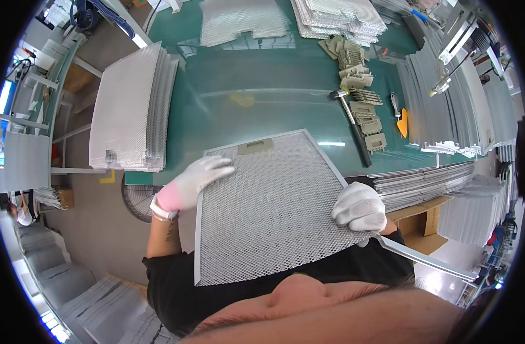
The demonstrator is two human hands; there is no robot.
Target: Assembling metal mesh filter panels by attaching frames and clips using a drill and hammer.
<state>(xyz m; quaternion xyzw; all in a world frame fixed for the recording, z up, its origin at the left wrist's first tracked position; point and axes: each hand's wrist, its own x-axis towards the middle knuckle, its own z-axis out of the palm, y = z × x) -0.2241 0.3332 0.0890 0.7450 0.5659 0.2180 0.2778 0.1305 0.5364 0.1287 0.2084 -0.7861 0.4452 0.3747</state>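
Observation:
A silvery metal mesh filter panel (268, 212) lies tilted in front of me, its near edge by my body. Thin metal framing edges its left, far and right sides, and an olive-beige latch plate (255, 147) sits at the far edge. My left hand (198, 179), in a white glove, rests with outstretched fingers on the panel's far left corner; the thumb is hidden. Closed around the panel's right edge is my gloved right hand (358, 207). From beneath it a straight metal frame strip (428, 259) sticks out to the right, away from the mesh.
On the green table (256, 92) lie a hammer (354, 129), an orange-bladed putty knife (400, 117) and rows of beige latch plates (365, 114). Mesh sheet stacks stand left (128, 109) and far right (337, 20). Metal strips (423, 186) and an open cardboard box (420, 229) are beside me.

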